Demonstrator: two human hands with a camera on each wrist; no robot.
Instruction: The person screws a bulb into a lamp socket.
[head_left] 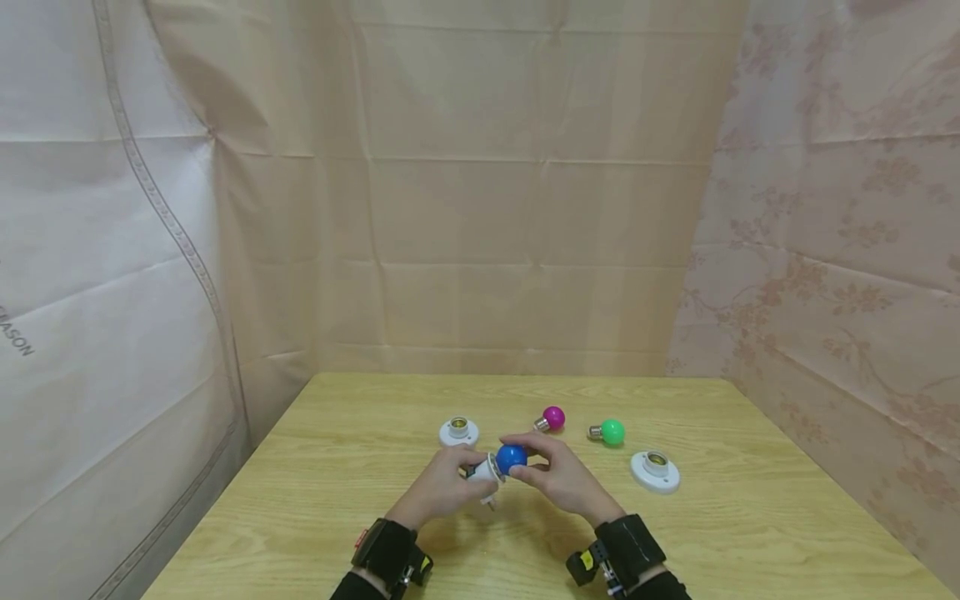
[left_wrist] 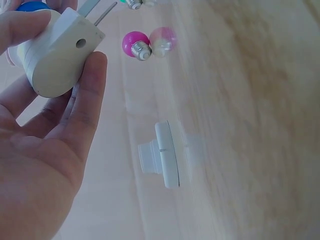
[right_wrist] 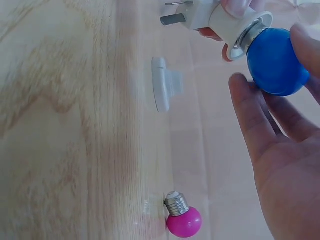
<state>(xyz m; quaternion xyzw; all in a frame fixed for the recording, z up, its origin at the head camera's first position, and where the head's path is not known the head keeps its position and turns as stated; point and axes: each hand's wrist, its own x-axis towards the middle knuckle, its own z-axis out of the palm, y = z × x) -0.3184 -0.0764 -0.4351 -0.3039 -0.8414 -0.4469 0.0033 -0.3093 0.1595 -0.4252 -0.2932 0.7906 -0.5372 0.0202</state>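
Observation:
My left hand [head_left: 448,483] grips a white plug-in lamp socket [left_wrist: 57,55] whose metal prongs stick out, as the left wrist view shows. Between thumb and fingers, my right hand [head_left: 562,477] holds a round blue light bulb [right_wrist: 277,61]. The bulb's metal screw base sits partly inside the socket's mouth, with a bit of thread showing in the right wrist view. Both hands are raised above the table, near its middle.
Behind the hands, a magenta bulb [head_left: 553,418] and a green bulb [head_left: 612,432] lie on the wooden table [head_left: 360,417]. One round white lamp holder [head_left: 459,431] stands behind the left hand, another lamp holder [head_left: 656,472] at the right. Cloth hangs around the back and sides.

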